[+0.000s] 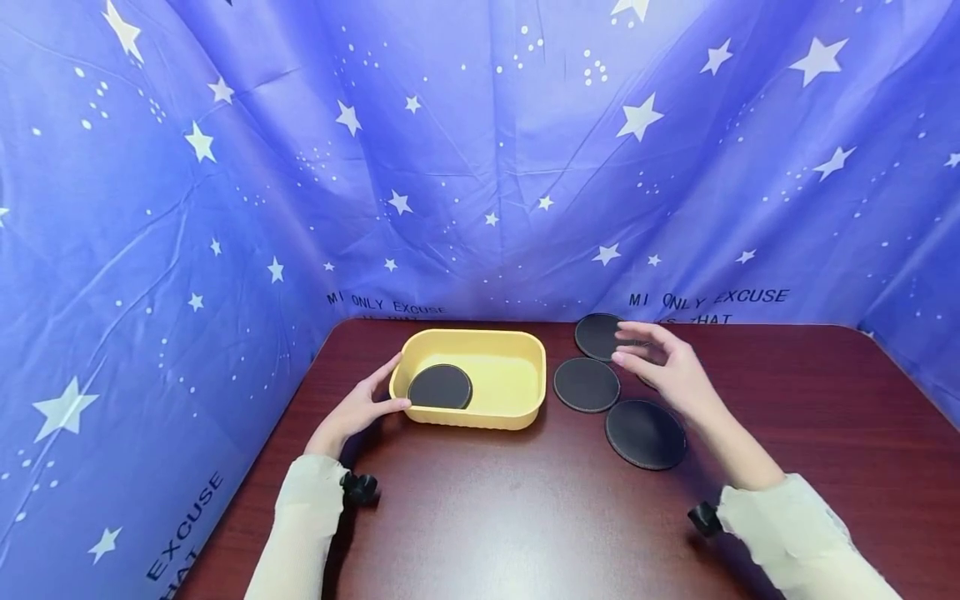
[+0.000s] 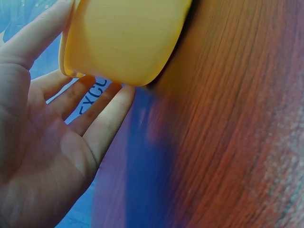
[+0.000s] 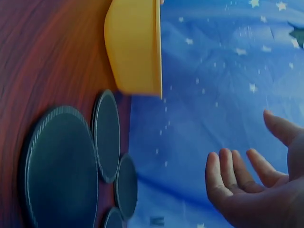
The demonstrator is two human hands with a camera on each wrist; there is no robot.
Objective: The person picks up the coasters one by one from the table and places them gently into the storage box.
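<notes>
A yellow rectangular box [image 1: 510,421] stands on the table with one black round coaster [image 1: 441,387] inside, toward its left end. My left hand [image 1: 360,410] holds the box at that end, thumb along the near rim and fingers against the outer wall. In the left wrist view the fingertips [image 2: 124,95] touch the bottom edge of the wall. My right hand [image 1: 671,371] hovers over the coasters right of the box, holding nothing, with its fingers loosely bent and the thumb apart. Black coasters [image 1: 587,384] lie below it, one mostly hidden behind the hand.
The nearest loose coaster [image 1: 646,434] lies in front of the right hand, and another coaster [image 1: 596,336] sits by the table's back edge. A blue star-patterned curtain [image 1: 495,167] closes off the back and left of the dark red wooden table [image 1: 525,517].
</notes>
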